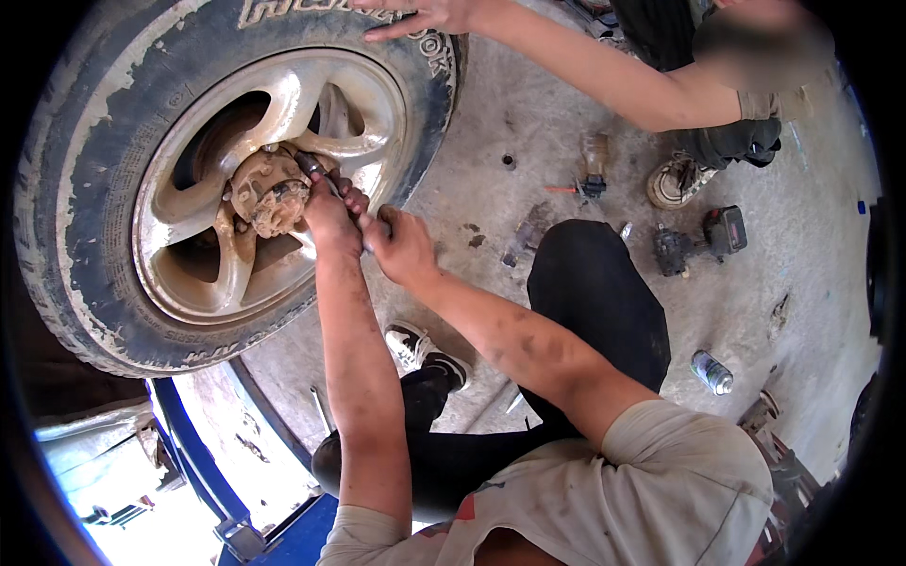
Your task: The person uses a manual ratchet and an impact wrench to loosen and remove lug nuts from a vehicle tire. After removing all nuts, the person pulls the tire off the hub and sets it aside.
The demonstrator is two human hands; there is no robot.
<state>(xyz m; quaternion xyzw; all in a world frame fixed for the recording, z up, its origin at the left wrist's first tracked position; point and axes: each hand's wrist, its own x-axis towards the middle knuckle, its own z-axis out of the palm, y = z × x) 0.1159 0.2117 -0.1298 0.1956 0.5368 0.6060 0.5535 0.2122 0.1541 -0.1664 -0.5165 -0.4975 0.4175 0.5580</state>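
Note:
A large, worn tyre (85, 236) on a silver, mud-stained spoked wheel (283, 85) fills the upper left. Rusty dirt covers its hub (269, 193). My left hand (333, 222) is closed round a dark metal socket wrench (310, 165), whose head meets the hub's upper right edge. Just to the right, my right hand (404, 247) is closed on what looks like the lower end of the same tool. My fingers hide most of its handle. At the top, a co-worker's hand (425, 14) lies against the tyre with fingers spread.
On the concrete floor to the right lie a dark cordless power tool (672, 250), a spray can (712, 372) and a clear plastic bottle (596, 151). The co-worker's shoe (675, 184) stands near them. A blue metal post (198, 453) rises at lower left.

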